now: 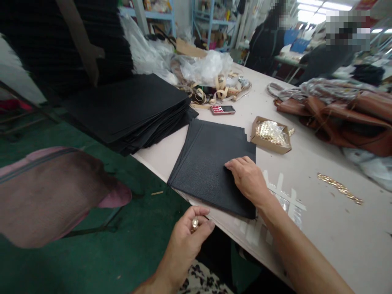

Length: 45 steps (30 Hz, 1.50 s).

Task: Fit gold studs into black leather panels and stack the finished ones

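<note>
My left hand (190,232) is at the table's front edge, its fingers curled round a small shiny gold metal fitting (195,223) whose exact kind I cannot make out. My right hand (247,177) lies on the right part of a stack of black, leather-like sheets (205,159). Its fingers are bent and pressed together, with the fingertips on the top sheet; anything beneath them is hidden. Small dark marks show on that sheet, left of the fingertips.
A taller pile of black sheets (137,106) stands at left. Behind are a mobile phone (223,110) and an open carton (271,149) of gold pieces. A gold strip (339,188), brown leather goods (343,114) and plastic wrap (205,65) lie farther out. A padded chair (52,196) stands left.
</note>
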Available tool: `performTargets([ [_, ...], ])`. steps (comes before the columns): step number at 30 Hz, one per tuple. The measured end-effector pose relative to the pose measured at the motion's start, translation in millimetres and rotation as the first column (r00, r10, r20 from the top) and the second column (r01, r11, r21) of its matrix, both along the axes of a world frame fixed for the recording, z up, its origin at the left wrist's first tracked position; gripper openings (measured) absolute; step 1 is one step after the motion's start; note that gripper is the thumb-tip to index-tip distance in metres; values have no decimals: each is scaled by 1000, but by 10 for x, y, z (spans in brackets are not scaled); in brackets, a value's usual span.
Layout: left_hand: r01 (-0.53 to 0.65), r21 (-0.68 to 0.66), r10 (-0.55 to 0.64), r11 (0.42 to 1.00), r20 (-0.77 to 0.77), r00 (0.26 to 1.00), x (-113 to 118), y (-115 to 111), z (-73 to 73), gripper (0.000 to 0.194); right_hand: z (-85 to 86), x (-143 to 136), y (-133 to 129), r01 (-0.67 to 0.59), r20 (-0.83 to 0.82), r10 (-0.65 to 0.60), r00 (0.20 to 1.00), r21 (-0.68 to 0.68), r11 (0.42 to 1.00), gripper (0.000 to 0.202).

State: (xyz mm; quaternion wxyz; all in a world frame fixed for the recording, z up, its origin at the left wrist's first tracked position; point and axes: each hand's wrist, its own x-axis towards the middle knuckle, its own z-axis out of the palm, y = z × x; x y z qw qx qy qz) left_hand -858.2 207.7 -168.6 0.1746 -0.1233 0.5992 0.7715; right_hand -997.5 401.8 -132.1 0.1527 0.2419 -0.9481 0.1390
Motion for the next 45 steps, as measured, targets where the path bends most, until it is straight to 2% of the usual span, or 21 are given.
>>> performTargets([
  [2,-36,-20,37,999,25,999,32,-15,-29,34,-15,127,59,-23,11,23,1000,19,1000,26],
  [4,-59,-39,60,997,26,998,52,-13,-38,33,-26,347,136,-50,52,51,997,-21,999,27],
  [8,-140,-123,141,983,7,990,90,35,-29,38,-59,865,284,-96,195,141,971,-221,970,26],
  [10,-143,-161,145,977,-1,989,116,57,-39,42,-78,1070,329,-65,265,166,950,-353,933,25],
  [13,-96,-181,98,979,4,995,156,63,-86,47,-91,1242,343,66,336,132,933,-518,853,22],
  [15,-57,-173,60,983,12,998,169,56,-108,46,-89,1274,318,179,399,84,913,-578,796,20],
  [17,-17,-135,18,991,6,1000,163,61,-97,36,-86,1261,275,304,494,60,868,-621,723,19],
  [20,-6,-12,6,1000,1,1000,122,112,-17,37,-91,1197,203,432,606,99,789,-662,612,16],
  [23,-45,89,40,995,54,998,66,184,67,43,-102,1120,139,470,647,133,750,-664,581,16],
  [30,-19,98,4,995,157,988,-60,170,57,36,-96,1008,14,549,710,207,673,-667,504,21],
  [32,-10,111,-10,994,176,984,-89,146,47,36,-82,990,-7,556,728,215,651,-651,516,21],
  [41,61,178,-96,982,194,976,-129,112,15,30,19,915,-33,525,768,164,620,-561,640,12],
  [45,85,173,-117,981,181,976,-129,93,-43,29,9,886,-13,523,788,212,578,-557,645,11],
])
